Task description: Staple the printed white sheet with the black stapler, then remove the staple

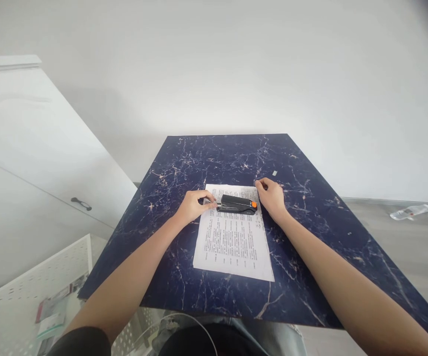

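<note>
Your left hand (196, 203) has its thumb and fingertips pinched on the metal at the left end of the stapler (236, 204), which lies crosswise on the upper part of the printed sheets (232, 247), its orange piece (254, 203) toward your right. Your right hand (272, 195) is curled, thumb and forefinger close together, beside the upper right edge of the sheets; whether anything sits between those fingers, you cannot tell from here. To handle that metal end well, it would be best to keep the pinch light and in line with the stapler's length, and to let the right hand steady the orange end so the body doesn't twist and drag the paper. Mind the small pale piece (275, 173) just beyond your right hand; a stray knuckle could knock it. The sheets' lower right corner comes fairly near the front edge of the dark table (184, 158), so avoid pulling toward yourself. There is more room on the far side, up to the wall (229, 74), and bare tabletop to either side, though the left edge drops away toward the white cart (65, 262).
</note>
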The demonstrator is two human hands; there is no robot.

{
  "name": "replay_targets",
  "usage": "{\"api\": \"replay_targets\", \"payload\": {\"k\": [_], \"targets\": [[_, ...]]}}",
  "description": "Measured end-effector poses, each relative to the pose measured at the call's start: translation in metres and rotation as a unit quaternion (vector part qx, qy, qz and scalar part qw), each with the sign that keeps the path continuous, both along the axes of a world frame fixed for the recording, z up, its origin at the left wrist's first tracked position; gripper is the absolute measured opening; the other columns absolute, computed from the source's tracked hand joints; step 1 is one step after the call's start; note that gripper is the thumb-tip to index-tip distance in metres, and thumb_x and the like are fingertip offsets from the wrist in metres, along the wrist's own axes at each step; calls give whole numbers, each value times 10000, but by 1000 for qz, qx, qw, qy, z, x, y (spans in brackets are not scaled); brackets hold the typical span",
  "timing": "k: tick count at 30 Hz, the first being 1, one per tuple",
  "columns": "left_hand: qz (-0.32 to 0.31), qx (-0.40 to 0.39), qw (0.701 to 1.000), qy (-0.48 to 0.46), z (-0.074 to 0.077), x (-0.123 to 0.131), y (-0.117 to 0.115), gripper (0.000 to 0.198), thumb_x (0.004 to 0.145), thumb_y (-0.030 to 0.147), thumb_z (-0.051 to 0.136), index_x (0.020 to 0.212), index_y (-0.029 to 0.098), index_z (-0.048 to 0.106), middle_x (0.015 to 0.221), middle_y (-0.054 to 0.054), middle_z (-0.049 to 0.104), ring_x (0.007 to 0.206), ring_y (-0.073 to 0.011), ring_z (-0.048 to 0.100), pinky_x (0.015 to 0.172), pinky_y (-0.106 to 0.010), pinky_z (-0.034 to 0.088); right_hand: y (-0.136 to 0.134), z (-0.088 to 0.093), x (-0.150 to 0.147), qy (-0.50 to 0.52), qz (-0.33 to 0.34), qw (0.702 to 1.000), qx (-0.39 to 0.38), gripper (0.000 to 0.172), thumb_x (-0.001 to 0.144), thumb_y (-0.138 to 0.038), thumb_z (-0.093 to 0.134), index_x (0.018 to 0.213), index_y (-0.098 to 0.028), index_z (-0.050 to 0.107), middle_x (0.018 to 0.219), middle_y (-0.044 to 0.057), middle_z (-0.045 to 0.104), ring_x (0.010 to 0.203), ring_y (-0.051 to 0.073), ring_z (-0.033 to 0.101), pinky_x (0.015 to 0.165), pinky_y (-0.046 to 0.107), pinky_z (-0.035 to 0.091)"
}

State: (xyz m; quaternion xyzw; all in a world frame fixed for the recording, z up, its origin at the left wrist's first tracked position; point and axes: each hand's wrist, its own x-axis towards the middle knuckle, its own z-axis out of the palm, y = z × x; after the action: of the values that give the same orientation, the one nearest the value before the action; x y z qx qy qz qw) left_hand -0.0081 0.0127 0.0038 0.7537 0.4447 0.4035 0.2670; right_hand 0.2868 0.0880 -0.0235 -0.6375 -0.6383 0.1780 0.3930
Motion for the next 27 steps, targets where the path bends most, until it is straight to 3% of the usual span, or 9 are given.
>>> {"api": "replay_targets", "payload": {"k": [11,17,18,20,23,24,27], "targets": [[-11,-3,1000,9,2,0,0,125,821,333,802,778,230,746,918,-57,792,867,-225,738,888,-391,551,-2,2,0,-7,6,1000,6,315,913,-458,529,758,-221,665,766,47,734,710,223,625,701,329,398],[-68,-29,997,32,5,-12,3,75,865,309,746,875,261,803,1022,-82,797,959,-250,746,970,-441,551,-3,8,0,-2,15,1000,27,315,921,-467,535,770,-220,659,811,62,735,766,243,643,775,369,457],[-77,-44,996,29,5,-15,3,104,881,288,721,929,273,812,1062,-86,795,1003,-256,745,997,-453,545,-5,12,0,16,34,999,39,316,927,-481,539,804,-218,667,848,69,738,802,250,654,804,380,476],[-92,-83,992,4,8,-21,3,200,881,226,695,1028,293,812,1132,-90,785,1084,-261,734,1046,-468,529,-12,21,-1,65,138,987,46,336,946,-520,540,949,-219,690,985,85,749,926,265,679,879,400,509],[-100,-136,984,-54,8,-26,4,307,806,157,750,1074,297,801,1149,-88,784,1137,-276,728,1080,-476,519,-25,31,-5,84,367,926,-3,415,901,-542,652,1191,-246,674,1180,87,733,1078,285,685,947,434,539],[-98,-144,982,-66,7,-26,5,327,784,149,771,1076,294,799,1130,-86,791,1135,-282,732,1071,-474,528,-29,32,-7,65,415,907,-16,452,869,-515,705,1236,-255,665,1208,85,728,1090,292,687,953,448,544],[-93,-144,983,-67,2,-24,8,363,769,172,802,1113,289,786,1041,-76,810,1079,-292,757,985,-454,574,-35,29,-14,2,448,894,-19,562,799,-389,790,1325,-266,636,1234,85,722,1085,298,697,963,478,549]]}}
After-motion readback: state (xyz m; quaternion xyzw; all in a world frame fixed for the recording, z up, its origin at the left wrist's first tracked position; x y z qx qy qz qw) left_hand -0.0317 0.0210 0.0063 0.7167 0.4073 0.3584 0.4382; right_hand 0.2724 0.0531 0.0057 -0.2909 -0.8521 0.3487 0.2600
